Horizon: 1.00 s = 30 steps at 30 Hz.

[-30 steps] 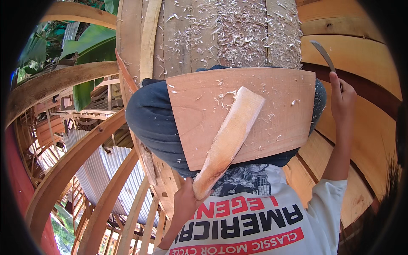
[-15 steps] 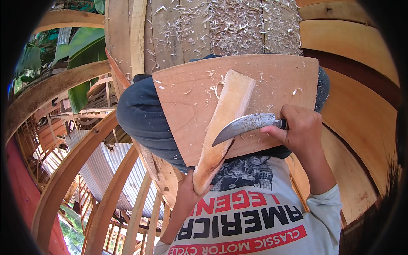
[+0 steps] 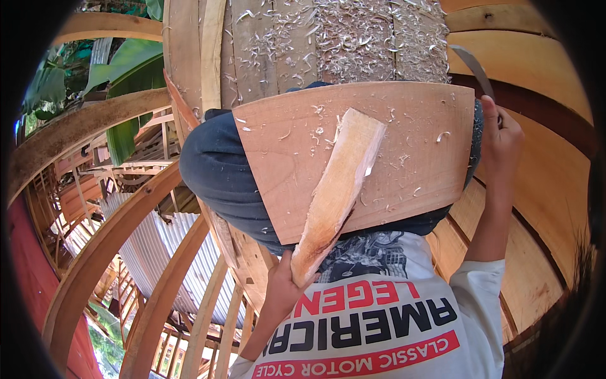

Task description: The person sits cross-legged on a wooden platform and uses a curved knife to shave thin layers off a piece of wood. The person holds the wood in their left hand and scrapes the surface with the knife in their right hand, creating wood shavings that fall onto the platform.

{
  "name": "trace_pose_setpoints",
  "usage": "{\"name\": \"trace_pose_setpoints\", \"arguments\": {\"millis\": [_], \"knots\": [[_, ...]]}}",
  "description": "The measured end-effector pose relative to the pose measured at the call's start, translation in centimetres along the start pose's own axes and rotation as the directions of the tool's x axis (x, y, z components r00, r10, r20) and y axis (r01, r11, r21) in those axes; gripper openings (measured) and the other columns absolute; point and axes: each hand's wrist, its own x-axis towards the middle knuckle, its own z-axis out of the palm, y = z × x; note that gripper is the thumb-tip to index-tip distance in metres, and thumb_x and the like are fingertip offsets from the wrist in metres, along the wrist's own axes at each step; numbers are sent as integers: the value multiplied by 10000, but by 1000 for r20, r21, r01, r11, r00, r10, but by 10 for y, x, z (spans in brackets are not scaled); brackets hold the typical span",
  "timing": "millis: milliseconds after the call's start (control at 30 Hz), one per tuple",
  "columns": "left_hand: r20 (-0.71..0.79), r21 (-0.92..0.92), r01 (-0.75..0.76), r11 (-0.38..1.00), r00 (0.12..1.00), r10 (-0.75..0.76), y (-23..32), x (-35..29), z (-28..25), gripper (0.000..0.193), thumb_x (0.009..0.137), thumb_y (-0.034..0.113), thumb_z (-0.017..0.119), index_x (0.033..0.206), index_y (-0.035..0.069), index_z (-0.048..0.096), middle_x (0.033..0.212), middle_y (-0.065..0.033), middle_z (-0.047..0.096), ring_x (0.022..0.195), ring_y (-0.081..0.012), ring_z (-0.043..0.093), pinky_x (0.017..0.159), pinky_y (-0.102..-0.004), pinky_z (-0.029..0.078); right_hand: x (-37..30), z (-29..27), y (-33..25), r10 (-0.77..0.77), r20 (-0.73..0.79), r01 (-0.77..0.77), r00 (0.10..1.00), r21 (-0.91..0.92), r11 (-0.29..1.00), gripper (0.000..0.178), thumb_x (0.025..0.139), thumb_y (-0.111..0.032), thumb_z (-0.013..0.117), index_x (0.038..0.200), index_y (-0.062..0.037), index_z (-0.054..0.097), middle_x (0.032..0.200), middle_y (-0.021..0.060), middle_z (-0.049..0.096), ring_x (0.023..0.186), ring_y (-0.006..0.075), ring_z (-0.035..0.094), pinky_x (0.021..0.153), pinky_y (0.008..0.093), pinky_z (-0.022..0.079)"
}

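Note:
My left hand (image 3: 285, 283) is closed round the near end of a rough piece of wood (image 3: 334, 183). That piece lies slanted across a flat wooden board (image 3: 271, 151), which rests on my lap, its far end up and to the right. My right hand (image 3: 503, 129) grips a large curved knife (image 3: 473, 68), raised at the right beyond the board's edge and apart from the wood. The knife's handle is mostly hidden in my fingers. Small shavings dot the board, and a sliver sticks out at the wood's right edge.
Planks strewn with curled shavings (image 3: 353, 44) stretch ahead of my folded legs (image 3: 221, 170). Curved wooden ribs (image 3: 113, 246) rise on the left, with corrugated metal sheets (image 3: 183, 240) beyond them. Wide bent planks (image 3: 530, 69) form a wall at the right.
My right hand has lifted the knife off the wood and swung it up and to the right, past the board. The piece of wood has barely shifted in my left hand.

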Motion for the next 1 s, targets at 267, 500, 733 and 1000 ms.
{"name": "trace_pose_setpoints", "arguments": {"millis": [267, 500, 733, 1000], "knots": [[-34, 9, -77, 997, 996, 77, 1, 5, 3, 443, 718, 162, 787, 1028, 9, 508, 902, -177, 668, 852, -336, 672, 704, -352, 518, -85, 1, -39, -478, 349, 498, 806, 37, 867, 555, 701, -566, 707, 574, -73, 485, 497, 93, 486, 447, 268, 528, 437, 352, 410], [-36, -21, -39, 999, 999, 39, -7, 3, 5, 475, 727, 164, 782, 1089, 18, 511, 923, -160, 670, 884, -316, 673, 732, -339, 523, -60, 23, -42, -590, 214, 616, 779, -77, 784, 595, 644, -644, 692, 542, -99, 477, 479, 62, 460, 434, 233, 524, 404, 333, 397], [-19, -37, 14, 999, 1000, -15, 3, 3, 6, 494, 727, 223, 795, 1057, 12, 495, 910, -188, 662, 870, -335, 669, 712, -355, 518, -28, 34, -22, -401, 79, 408, 913, -257, 876, 661, 759, -648, 614, 602, -10, 541, 521, 117, 514, 468, 277, 540, 457, 371, 426], [-7, 38, 13, 999, 1000, -13, -4, 6, 5, 480, 728, 221, 793, 1040, 12, 494, 910, -186, 662, 869, -354, 663, 713, -361, 518, -1, -34, -20, -209, 185, 229, 960, -93, 969, 565, 813, -559, 624, 714, -3, 618, 495, 126, 468, 428, 256, 423, 439, 354, 336]]}}
